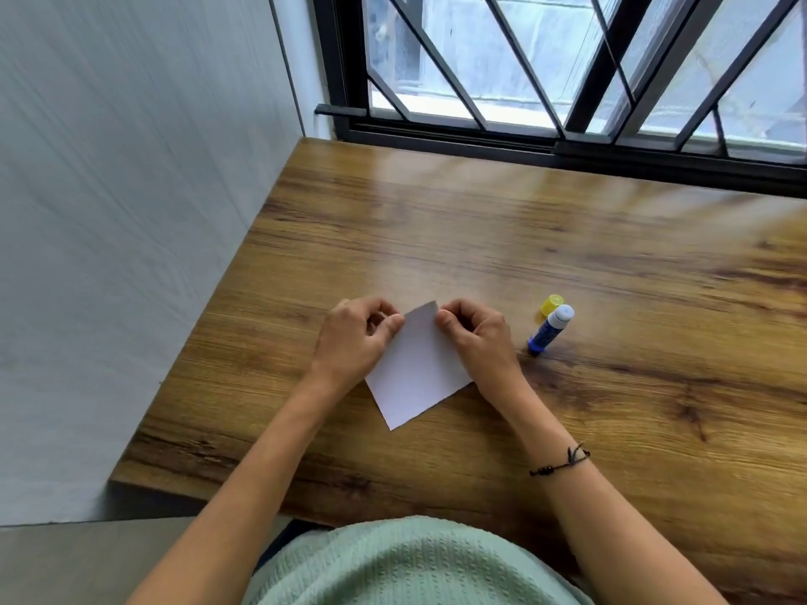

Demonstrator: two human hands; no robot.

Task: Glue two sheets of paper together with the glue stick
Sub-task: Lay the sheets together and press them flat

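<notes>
A small white paper [417,369] lies at an angle on the wooden table [567,238], in front of me. My left hand [356,338] pinches its far left edge with thumb and fingers. My right hand [474,336] pinches the far right edge near the top corner. I cannot tell whether one sheet or two stacked sheets are there. To the right stands a blue glue stick [549,329], uncapped, with its white tip showing, a short way from my right hand. Its yellow cap [551,304] sits just behind it.
A white wall [131,211] runs along the table's left edge. A barred window [567,67] with a black frame borders the far edge. The table's left front corner [114,480] is near my left forearm.
</notes>
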